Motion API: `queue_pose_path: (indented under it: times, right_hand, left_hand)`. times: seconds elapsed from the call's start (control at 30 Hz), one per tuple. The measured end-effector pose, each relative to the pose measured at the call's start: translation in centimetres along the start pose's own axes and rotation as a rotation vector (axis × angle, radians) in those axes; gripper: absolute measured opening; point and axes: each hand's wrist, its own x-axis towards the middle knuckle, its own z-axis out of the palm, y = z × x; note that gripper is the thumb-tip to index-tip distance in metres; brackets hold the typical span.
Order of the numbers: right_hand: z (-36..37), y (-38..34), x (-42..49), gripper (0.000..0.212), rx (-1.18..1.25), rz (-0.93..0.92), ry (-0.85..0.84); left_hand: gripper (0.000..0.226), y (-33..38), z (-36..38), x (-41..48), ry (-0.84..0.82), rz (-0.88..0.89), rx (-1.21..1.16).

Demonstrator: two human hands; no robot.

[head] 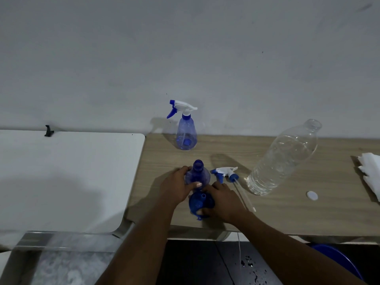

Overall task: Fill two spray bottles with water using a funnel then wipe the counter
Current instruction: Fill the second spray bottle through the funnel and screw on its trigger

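Funnel (197, 203) (half-hidden) beneath right hand (224, 199)

No legible text, label, brand or number on far spray bottle (186, 132), near spray bottle (197, 171), clear water bottle (283, 157), white cap (312, 195).

Blue spray bottle (199, 174), head off, upright; blue funnel (200, 203) just in front; 2nd bottle (186, 133) w/ sprayer on, upright at back.

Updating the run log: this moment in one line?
left hand: holds open spray bottle | right hand: grips funnel, not in neck | spray head: lying on counter | water bottle: uncapped
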Motion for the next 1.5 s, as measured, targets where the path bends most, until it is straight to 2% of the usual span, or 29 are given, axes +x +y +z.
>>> queue_pose_path:
  times: [0.17,0.3,0.4,0.53,0.63,0.73,0.83,0.9,1.07,1.3,1.5]
  right_hand:
    - [-1.3,0.9,-0.1,0.063,0.042,0.032,-0.026]
    - [-3.2,1.9,-0.3,0.079,-0.123,0.017,-0.146]
    - [-3.1,1.3,-0.3,0.079,-0.217,0.009,-0.163]
    - [-2.5,1.5,-0.1,0.076,-0.193,0.055,-0.132]
    - [-4.5,2.3,0.1,0.079,-0.082,0.133,-0.115]
    - [-8.4,2.6,0.6,0.069,0.01,0.18,-0.008]
    - [-12.2,1.6,1.1,0.059,0.375,0.231,0.109]
    - [-13.7,0.6,1.4,0.063,0.571,0.206,0.194]
    - [-13.3,-2.1,1.2,0.064,0.839,0.102,0.42]
    - [-9.4,-1.7,0.3,0.064,0.825,0.01,0.547]
    - [-8.1,-0.6,-0.9,0.075,0.742,-0.081,0.525]
  left_hand:
    - [0.071,-0.2,-0.2,-0.5,0.012,-0.01,-0.017]
    - [0.069,0.1,-0.2,-0.6,0.004,-0.01,-0.019]
    - [0.07,0.3,-0.2,-0.8,-0.001,-0.004,0.011]
    - [0.071,0.2,0.0,-1.0,-0.006,-0.008,-0.005]
    - [0.069,0.3,0.1,-1.2,-0.004,0.001,-0.006]
    - [0.068,0.3,0.2,-1.2,0.005,0.001,-0.014]
    - [0.066,0.1,0.3,-1.1,-0.002,0.0,-0.029]
    - [0.064,0.2,0.6,-1.0,-0.005,0.003,-0.038]
    - [0.064,1.1,1.6,-1.1,-0.053,-0.03,-0.024]
    - [0.063,1.9,2.5,-1.0,-0.092,-0.069,0.001]
    - [0.041,1.8,3.0,-0.7,-0.095,-0.07,0.015]
